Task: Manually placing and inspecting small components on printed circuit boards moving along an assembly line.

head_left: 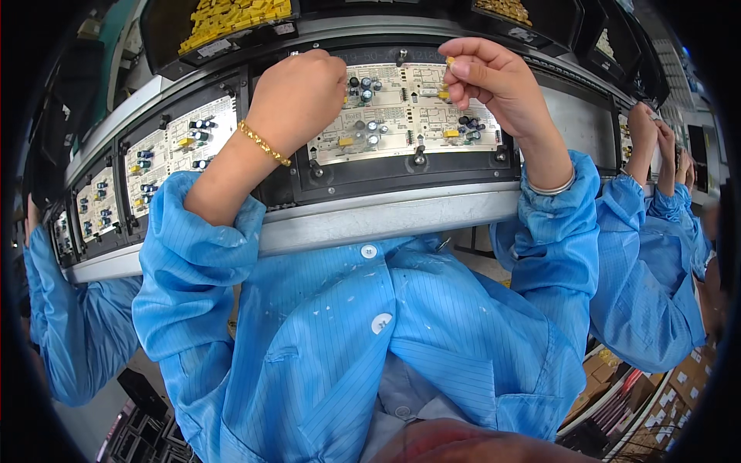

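Observation:
In front of me lies a pale circuit board panel (390,117) in a black carrier frame (370,171). My left hand (297,96) is closed over the panel's upper left, its fingertips mostly hidden. A sliver of yellow shows beside them; I cannot tell whether they grip it. Above the panel's upper right, my right hand (494,77) pinches a small yellow box capacitor (450,60) between thumb and forefinger. Other yellow box capacitors, such as the lower left one (345,142), sit on the board among dark round capacitors (365,82).
Behind the frame stands a black bin (239,37) heaped with yellow parts; another bin (505,25) holds brownish-yellow parts. More populated boards (181,143) line the rail to the left. A metal rail edge (386,220) runs before me. Co-workers' hands (644,143) are at the right.

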Motion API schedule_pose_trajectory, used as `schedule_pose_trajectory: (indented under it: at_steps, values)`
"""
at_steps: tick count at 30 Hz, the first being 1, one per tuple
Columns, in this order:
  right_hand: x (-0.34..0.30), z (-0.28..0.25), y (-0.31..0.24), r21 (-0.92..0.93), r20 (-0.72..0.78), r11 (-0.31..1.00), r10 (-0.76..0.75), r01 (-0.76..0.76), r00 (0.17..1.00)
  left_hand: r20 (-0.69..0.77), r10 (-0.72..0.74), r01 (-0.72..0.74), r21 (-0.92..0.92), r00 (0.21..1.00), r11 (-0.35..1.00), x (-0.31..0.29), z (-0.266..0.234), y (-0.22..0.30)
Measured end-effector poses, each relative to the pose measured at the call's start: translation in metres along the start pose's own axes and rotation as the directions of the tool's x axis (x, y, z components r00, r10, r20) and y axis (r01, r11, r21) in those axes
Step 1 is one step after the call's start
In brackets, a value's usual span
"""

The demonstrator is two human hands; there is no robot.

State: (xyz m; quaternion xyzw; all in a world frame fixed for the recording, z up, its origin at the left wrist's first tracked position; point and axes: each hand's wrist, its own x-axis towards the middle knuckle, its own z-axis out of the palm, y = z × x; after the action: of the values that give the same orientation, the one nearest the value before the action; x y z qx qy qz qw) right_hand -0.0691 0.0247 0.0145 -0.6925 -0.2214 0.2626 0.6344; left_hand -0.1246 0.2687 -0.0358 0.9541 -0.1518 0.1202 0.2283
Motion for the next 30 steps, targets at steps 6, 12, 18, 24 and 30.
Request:
schedule_pose_trajectory:
  at_steps: [6,12,18,24,30]
  values:
    - [-0.002,0.002,0.002,-0.128,0.001,0.99,-0.06,0.06,0.998,-0.058,0.082,-0.086,-0.081,0.995,0.993,0.002,-0.012,0.001]
    - [-0.001,0.048,-0.006,-0.259,0.006,0.953,-0.161,0.157,0.987,-0.007,-0.038,0.018,-0.79,0.999,0.613,-0.008,-0.014,0.028]
    - [-0.003,0.066,-0.006,-0.411,0.021,0.868,-0.297,0.279,0.955,0.233,-0.083,0.247,-0.931,0.969,0.268,-0.006,-0.021,0.022]
    - [0.014,0.031,-0.025,-0.608,-0.044,0.742,-0.386,0.281,0.921,0.031,-0.066,0.07,-0.654,0.997,0.753,-0.019,-0.023,0.016]
    - [0.067,-0.104,-0.049,-0.907,-0.36,0.37,-0.43,-0.202,0.828,0.114,0.059,-0.013,-0.365,0.992,0.931,-0.021,-0.014,0.011]
